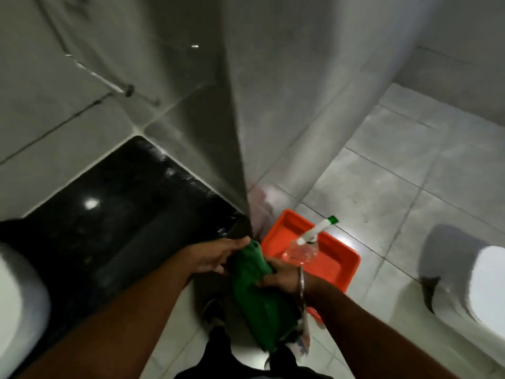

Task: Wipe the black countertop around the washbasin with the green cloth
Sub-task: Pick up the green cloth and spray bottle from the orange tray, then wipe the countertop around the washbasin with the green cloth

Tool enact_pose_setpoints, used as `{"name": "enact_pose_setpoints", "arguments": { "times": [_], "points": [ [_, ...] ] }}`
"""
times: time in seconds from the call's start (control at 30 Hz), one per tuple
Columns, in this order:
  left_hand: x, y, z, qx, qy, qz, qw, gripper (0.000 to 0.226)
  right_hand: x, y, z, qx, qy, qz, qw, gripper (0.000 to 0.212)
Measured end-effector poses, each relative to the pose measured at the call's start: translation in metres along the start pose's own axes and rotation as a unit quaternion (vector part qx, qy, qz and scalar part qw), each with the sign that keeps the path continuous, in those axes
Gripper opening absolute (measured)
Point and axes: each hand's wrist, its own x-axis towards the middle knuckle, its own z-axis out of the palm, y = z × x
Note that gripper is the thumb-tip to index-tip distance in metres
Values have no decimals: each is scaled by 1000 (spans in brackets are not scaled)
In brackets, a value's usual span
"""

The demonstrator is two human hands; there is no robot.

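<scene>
Black table [109, 220] fills the frame from 9 to 7 o'clock, glossy, a light glare on it; white washbasin [16, 302] rim shows at its 8 o'clock edge. Grey tiled floor [382, 192] spreads to 3 o'clock. Orange tray [341, 269] sits on the floor at 4 o'clock, just off the table's corner. Green cloth [257, 291] hangs at centre-bottom, off the table edge, held between both hands. Left hand [218, 255] touches the cloth's top end, fingers loosely curled on it. Right hand [281, 274] has fingers clamped on the cloth's middle; metal bangle [301, 285] on that wrist. Clear spray bottle [303, 248], white nozzle with green tip, shows over the tray, just beyond the right hand; blurred, support unclear.
</scene>
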Motion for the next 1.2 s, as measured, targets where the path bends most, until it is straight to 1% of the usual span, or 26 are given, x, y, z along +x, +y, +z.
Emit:
{"name": "enact_pose_setpoints", "arguments": {
  "times": [0.07,0.13,0.2,0.23,0.27,0.3,0.33,0.4,0.47,0.5,0.53,0.6,0.63,0.67,0.7,0.73,0.83,0.93,1.0,1.1,1.2],
  "points": [
    [-25,-1,-36,24,-8,-2,1000,61,28,-32,28,-5,-18,-9,1000,39],
    [-53,-4,-76,65,7,2,998,55,53,-61,51,-24,-32,-3,999,34],
    [-76,-2,-123,94,34,30,995,30,75,-85,68,-58,-70,17,996,33],
    [-85,2,-144,101,54,50,992,18,83,-94,72,-93,-82,27,992,32],
    [-94,6,-168,100,82,78,989,15,96,-104,78,-136,-74,28,988,33],
    [-102,8,-193,95,108,112,983,20,111,-115,85,-177,-41,19,983,36],
    [-108,12,-218,98,129,146,976,25,128,-127,93,-213,12,2,977,42],
    [-114,23,-260,141,181,201,952,31,163,-156,109,-281,115,-53,951,49],
    [-111,34,-306,169,280,256,910,32,201,-188,127,-364,186,-121,905,52],
    [-106,39,-328,165,345,279,881,31,219,-200,135,-389,211,-154,883,52],
    [-100,39,-348,159,420,281,848,29,237,-211,141,-412,220,-183,865,52],
    [-91,27,-370,162,567,218,777,34,266,-224,151,-489,188,-207,826,53],
    [-85,12,-376,172,615,189,746,40,282,-227,157,-537,161,-207,801,53],
    [-77,-6,-380,189,642,168,724,47,299,-228,161,-578,139,-207,777,53],
    [-69,-24,-382,208,653,148,713,53,315,-229,165,-609,128,-206,756,53],
    [-64,-41,-382,231,651,123,713,61,329,-231,169,-633,123,-201,737,56],
    [-47,-70,-387,285,629,49,721,79,385,-240,182,-688,106,-185,693,72],
    [-36,-75,-393,297,641,49,706,81,437,-248,195,-721,125,-174,659,78],
    [-34,-74,-397,299,646,60,700,80,463,-249,200,-728,165,-159,647,75],
    [-32,-75,-400,312,640,47,701,81,488,-255,196,-720,224,-158,637,73],
    [-29,-77,-401,314,644,42,697,81,504,-275,188,-717,230,-158,638,74]
  ]
}}
